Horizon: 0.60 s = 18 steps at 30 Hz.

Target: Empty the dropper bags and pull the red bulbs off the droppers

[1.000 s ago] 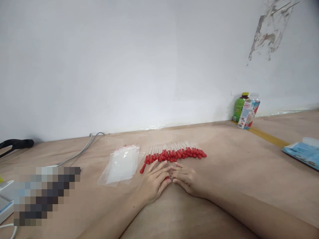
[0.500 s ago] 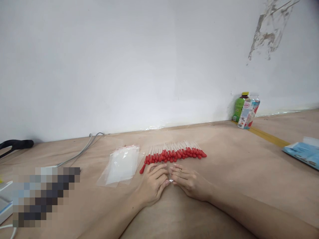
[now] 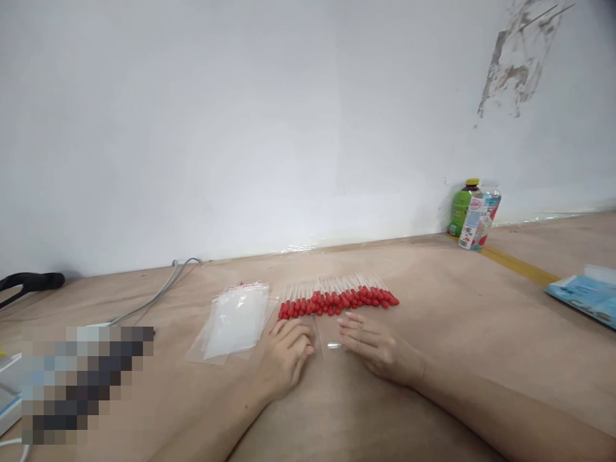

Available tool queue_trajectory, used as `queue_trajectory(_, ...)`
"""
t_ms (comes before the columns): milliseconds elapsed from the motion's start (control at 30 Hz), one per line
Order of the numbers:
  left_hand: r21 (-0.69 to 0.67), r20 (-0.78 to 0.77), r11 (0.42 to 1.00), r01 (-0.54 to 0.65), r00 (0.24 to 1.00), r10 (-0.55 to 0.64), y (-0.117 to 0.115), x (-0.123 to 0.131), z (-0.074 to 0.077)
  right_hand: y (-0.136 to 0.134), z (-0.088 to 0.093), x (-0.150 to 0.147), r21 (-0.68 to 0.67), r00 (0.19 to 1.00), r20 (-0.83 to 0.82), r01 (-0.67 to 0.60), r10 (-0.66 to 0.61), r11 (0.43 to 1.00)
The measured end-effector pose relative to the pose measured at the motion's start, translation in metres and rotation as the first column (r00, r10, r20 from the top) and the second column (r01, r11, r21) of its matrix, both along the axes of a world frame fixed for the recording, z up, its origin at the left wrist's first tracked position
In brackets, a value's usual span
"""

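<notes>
My left hand (image 3: 287, 356) rests low over the table, its fingers loosely bent. A sliver of red shows beside its fingers, where a single red-bulbed dropper lies mostly hidden. My right hand (image 3: 378, 348) lies with fingers stretched out on the table. Near its fingertips a short shiny strip (image 3: 333, 346) glints; a faint clear edge between the hands looks like a thin plastic sheet or bag. Just beyond both hands runs a row of droppers (image 3: 332, 301) with red bulbs toward me and thin clear stems toward the wall.
Clear zip bags (image 3: 235, 324) lie stacked to the left. Farther left are a grey cable (image 3: 158, 292), a black handle (image 3: 36, 280) and a blurred-out area. Two bottles (image 3: 474, 218) stand by the wall at right, with a blue packet (image 3: 584, 295) near the right edge.
The hands have drawn apart: my left hand shifted left over the single dropper, my right hand slightly right. More of the shiny strip now shows between them.
</notes>
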<state>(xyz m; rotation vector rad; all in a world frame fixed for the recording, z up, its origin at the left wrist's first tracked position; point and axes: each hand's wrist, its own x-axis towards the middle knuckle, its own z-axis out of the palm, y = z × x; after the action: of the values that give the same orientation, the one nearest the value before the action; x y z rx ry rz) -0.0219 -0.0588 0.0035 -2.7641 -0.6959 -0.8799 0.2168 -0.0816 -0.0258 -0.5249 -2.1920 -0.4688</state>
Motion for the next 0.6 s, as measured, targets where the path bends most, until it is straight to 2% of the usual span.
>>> queue_trajectory(67, -0.043, 0.074, 0.982, -0.184, 0.98, 0.187, 0.01, -0.01, 0.007, 0.004, -0.003, 0.005, -0.075, 0.985, -0.106, 0.128, -0.136, 0.989)
queue_trajectory(167, -0.196, 0.139, 0.89, -0.413, 0.886, 0.442, 0.028, -0.024, 0.021, 0.007, -0.004, 0.003, -0.251, 0.925, -0.129, 0.319, -0.358, 0.914)
queue_trajectory(267, -0.292, 0.046, 0.78, -0.553, 0.807, 0.589, 0.043, -0.033, 0.029, 0.007, 0.002, -0.01, -0.365, 0.904, -0.087, 0.361, -0.418, 0.858)
queue_trajectory(367, -0.3, -0.087, 0.697, -0.651, 0.746, 0.66, 0.052, -0.037, 0.025, 0.007, 0.008, -0.024, -0.431, 0.912, -0.069, 0.338, -0.405, 0.836)
queue_trajectory(467, -0.294, -0.131, 0.678, -0.674, 0.731, 0.67, 0.056, -0.036, 0.017, 0.009, 0.01, -0.034, -0.417, 0.917, -0.001, 0.361, -0.398, 0.834)
queue_trajectory(600, -0.29, -0.153, 0.667, -0.686, 0.721, 0.675, 0.056, -0.034, 0.013, 0.015, 0.006, -0.042, -0.282, 0.906, 0.104, 0.423, -0.411, 0.861)
